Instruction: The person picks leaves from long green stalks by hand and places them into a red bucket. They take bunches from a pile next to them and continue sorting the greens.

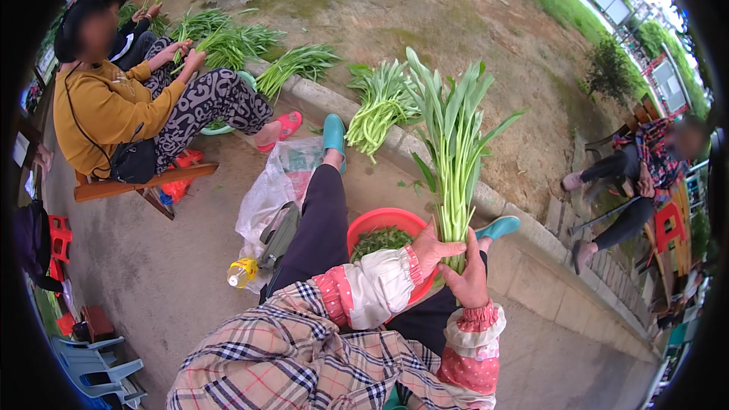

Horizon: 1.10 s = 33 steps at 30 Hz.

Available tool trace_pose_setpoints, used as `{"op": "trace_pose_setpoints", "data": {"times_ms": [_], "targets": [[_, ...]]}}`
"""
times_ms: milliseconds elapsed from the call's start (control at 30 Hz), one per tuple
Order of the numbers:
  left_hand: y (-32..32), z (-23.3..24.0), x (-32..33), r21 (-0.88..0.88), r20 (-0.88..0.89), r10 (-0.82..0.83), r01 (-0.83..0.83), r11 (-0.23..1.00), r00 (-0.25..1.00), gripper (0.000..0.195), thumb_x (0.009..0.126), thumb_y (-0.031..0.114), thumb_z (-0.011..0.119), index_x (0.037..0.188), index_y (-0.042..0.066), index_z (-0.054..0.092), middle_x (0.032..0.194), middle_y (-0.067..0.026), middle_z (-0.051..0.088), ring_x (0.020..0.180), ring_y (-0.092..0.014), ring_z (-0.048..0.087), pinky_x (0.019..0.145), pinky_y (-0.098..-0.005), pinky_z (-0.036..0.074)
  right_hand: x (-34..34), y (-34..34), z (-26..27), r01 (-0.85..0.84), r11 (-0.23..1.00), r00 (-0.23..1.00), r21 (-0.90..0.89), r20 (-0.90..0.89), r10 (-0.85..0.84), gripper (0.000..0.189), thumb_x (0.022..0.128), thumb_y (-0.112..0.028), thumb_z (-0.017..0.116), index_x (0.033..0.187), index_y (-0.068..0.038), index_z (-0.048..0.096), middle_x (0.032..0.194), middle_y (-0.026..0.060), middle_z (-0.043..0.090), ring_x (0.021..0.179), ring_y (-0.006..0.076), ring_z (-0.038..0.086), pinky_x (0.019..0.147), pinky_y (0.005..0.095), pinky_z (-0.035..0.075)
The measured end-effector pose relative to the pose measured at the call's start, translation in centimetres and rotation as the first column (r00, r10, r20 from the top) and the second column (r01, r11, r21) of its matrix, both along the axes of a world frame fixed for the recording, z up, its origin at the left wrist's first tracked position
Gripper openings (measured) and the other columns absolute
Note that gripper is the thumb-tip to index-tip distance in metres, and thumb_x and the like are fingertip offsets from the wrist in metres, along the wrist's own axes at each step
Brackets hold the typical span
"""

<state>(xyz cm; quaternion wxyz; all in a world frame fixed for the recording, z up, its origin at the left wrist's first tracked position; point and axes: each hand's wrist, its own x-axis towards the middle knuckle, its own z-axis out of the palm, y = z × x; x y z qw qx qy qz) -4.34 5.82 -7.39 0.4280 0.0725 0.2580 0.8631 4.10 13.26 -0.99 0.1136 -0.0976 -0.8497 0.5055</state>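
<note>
Both hands hold one upright bunch of water spinach (455,165) by its lower stems, leaves pointing away from me. My left hand (428,250) grips it from the left, thumb across the stems. My right hand (468,276) closes round the stem ends from the right, its thumb near the left one. Between my legs, partly behind my hands, stands a red plastic basin (364,218) holding loose green leaves (379,240). Another bunch of water spinach (379,105) lies on the concrete kerb beyond my feet, with a further bunch (299,65) to its left.
A clear plastic bag (265,188), a grey-green bag (282,236) and a yellow-labelled bottle (242,272) lie by my leg. At left a person in a mustard top (114,108) handles greens on a wooden seat. Another person (649,165) sits at right. The kerb (495,202) runs diagonally past my feet.
</note>
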Motion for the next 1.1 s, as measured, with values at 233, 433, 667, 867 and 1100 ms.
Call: {"op": "trace_pose_setpoints", "data": {"times_ms": [233, 433, 667, 867, 1100], "targets": [[-1.4, 0.8, 2.4, -0.075, -0.139, 0.015, -0.026, 0.997, 0.99, 0.062, 0.076, -0.013, 0.06, 0.13, 0.009, 0.04, 0.127, -0.0056, 0.05, 0.112, -0.016, 0.05, 0.094, -0.0298, 0.042, 2.0, -2.3, 0.4, 0.116, 0.944, 0.993, 0.31, -0.022, -0.115, 0.076, 0.068, 0.0, 0.063, 0.136, -0.002, 0.03, 0.113, 0.0187, 0.057, 0.104, 0.0292, 0.059, 0.085, 0.0334, 0.047], [-3.0, 2.0, 3.7, -0.049, -0.267, 0.005, -0.019, 0.999, 0.964, 0.07, 0.077, -0.009, 0.061, 0.137, 0.006, 0.028, 0.139, -0.0076, 0.038, 0.122, -0.016, 0.042, 0.101, -0.0314, 0.035, 2.5, -3.4, 1.1, 0.196, 0.95, 0.98, 0.244, -0.021, -0.197, 0.062, 0.07, -0.008, 0.068, 0.127, -0.005, 0.043, 0.106, 0.0152, 0.061, 0.099, 0.0268, 0.061, 0.082, 0.0333, 0.047], [-4.5, 3.7, 5.1, -0.024, -0.326, -0.046, 0.041, 0.999, 0.944, 0.074, 0.078, 0.004, 0.069, 0.137, 0.006, 0.024, 0.127, -0.0081, 0.042, 0.118, -0.018, 0.044, 0.1, -0.0341, 0.036, 3.4, -4.3, -0.6, 0.374, 0.904, 0.925, 0.205, -0.159, -0.346, 0.053, 0.07, -0.02, 0.072, 0.117, -0.012, 0.048, 0.09, 0.0162, 0.065, 0.085, 0.0351, 0.064, 0.069, 0.0385, 0.051], [-4.4, 5.4, 3.6, -0.103, -0.197, -0.097, 0.078, 0.992, 0.976, 0.046, 0.078, 0.005, 0.068, 0.119, 0.003, 0.048, 0.119, -0.0077, 0.053, 0.105, -0.016, 0.052, 0.093, -0.0321, 0.041, 3.9, -5.4, 0.2, 0.41, 0.845, 0.911, 0.343, -0.103, -0.4, 0.048, 0.067, -0.012, 0.067, 0.113, -0.011, 0.052, 0.091, 0.0165, 0.063, 0.083, 0.0352, 0.063, 0.069, 0.0396, 0.051], [-6.0, 3.6, 3.0, 0.049, -0.164, -0.266, 0.277, 0.96, 0.95, 0.037, 0.077, 0.001, 0.064, 0.11, 0.011, 0.05, 0.126, -0.01, 0.05, 0.11, -0.018, 0.051, 0.094, -0.036, 0.042, 5.2, -4.7, 1.2, 0.167, 0.935, 0.979, 0.313, 0.062, -0.196, 0.077, 0.067, -0.014, 0.07, 0.136, -0.015, 0.036, 0.101, 0.0173, 0.063, 0.092, 0.0358, 0.061, 0.075, 0.0413, 0.05]]}}
